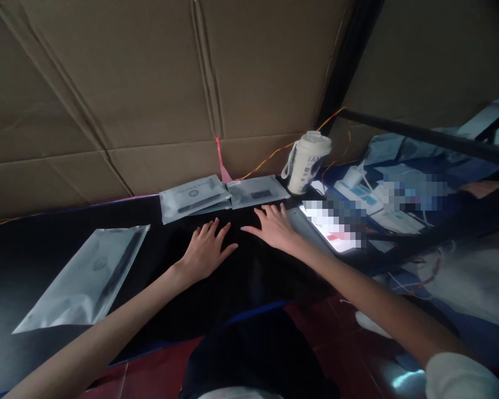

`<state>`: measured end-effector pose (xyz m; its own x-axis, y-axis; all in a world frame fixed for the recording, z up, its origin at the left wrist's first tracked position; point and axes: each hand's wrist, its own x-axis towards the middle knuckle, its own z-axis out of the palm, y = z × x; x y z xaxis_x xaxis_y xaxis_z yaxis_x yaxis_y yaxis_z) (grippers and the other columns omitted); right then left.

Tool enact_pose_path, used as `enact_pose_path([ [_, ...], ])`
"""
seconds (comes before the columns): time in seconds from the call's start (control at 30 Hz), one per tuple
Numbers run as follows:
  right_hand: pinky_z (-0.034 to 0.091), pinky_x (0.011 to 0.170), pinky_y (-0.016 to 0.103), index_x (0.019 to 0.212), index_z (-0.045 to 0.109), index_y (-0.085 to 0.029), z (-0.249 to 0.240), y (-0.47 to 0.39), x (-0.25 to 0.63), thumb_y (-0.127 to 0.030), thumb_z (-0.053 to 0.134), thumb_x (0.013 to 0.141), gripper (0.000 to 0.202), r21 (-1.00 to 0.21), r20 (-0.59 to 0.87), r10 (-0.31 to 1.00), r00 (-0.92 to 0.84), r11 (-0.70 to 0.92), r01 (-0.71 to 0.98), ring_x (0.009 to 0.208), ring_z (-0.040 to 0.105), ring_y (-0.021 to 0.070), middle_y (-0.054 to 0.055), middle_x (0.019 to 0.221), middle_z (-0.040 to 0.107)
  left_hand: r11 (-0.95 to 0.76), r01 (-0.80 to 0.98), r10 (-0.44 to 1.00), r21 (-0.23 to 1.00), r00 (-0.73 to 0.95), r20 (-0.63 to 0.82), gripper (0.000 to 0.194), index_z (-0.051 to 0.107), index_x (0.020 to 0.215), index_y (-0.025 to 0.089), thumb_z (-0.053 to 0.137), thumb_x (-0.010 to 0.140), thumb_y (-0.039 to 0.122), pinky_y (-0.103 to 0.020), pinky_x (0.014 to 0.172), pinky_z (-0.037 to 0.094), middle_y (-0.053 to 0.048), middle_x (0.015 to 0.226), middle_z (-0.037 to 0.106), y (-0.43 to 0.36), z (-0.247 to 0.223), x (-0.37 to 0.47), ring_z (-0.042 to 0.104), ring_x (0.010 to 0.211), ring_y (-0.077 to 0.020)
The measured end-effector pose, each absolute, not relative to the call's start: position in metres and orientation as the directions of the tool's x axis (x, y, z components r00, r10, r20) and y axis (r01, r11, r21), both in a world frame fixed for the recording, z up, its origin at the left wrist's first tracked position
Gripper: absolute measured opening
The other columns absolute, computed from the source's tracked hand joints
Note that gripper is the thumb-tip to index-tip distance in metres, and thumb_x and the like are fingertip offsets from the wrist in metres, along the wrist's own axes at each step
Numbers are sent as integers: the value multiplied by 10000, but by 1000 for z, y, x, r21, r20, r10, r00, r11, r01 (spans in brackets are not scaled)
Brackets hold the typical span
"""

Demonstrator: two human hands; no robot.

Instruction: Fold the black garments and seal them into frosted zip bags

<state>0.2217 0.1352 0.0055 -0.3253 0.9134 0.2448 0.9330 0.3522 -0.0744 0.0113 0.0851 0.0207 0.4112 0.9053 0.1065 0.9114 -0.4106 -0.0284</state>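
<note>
My left hand rests on the black table with its fingers spread and nothing in it. Beside it on the right, my right hand also lies spread and holds nothing; the two thumbs point toward each other without touching. Just beyond the hands are a printed translucent pouch and a second frosted pouch with a small dark item inside, their edges meeting. A larger frosted pouch lies flat to the left, near my left forearm.
A lidded paper cup stands behind a lit screen at the right. Cardboard rises along the table's back. Farther right are a dark metal frame, a power strip and cables.
</note>
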Motion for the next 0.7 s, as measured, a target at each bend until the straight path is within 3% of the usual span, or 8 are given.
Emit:
enact_pose_path([
  [0.13,94,1098,645,1376,460,-61,8,135,224,-708,302,874,834,-80,201,906,-372,394,916,1312,393,377,254,1389,474,-408,913,907,-5,406,110,618,420,1402,148,384,933,549,-542,1035,353,-223,1436,434,85,24,7,409,1325,-356],
  [0.33,173,1122,592,1400,435,-97,9,72,224,-649,347,898,751,-72,304,820,-485,528,846,1373,329,354,231,1459,398,-512,858,853,30,504,135,549,500,1350,199,376,939,541,-508,1031,393,-176,1462,417,48,23,-1,433,1314,-331],
  [0.5,261,1114,568,1434,381,-131,1,35,243,-668,401,870,779,-190,218,791,-571,608,771,1418,231,327,196,1518,305,-603,795,796,55,598,95,620,353,1447,269,409,913,579,-587,1080,300,-135,1531,317,21,13,-25,307,1395,-328],
  [0.7,222,1131,568,1455,337,-112,-1,39,252,-696,416,846,848,-191,185,780,-598,625,756,1435,144,328,206,1543,219,-651,755,759,78,645,87,678,262,1481,273,431,903,583,-629,1088,241,-142,1559,238,29,10,-37,246,1418,-334],
])
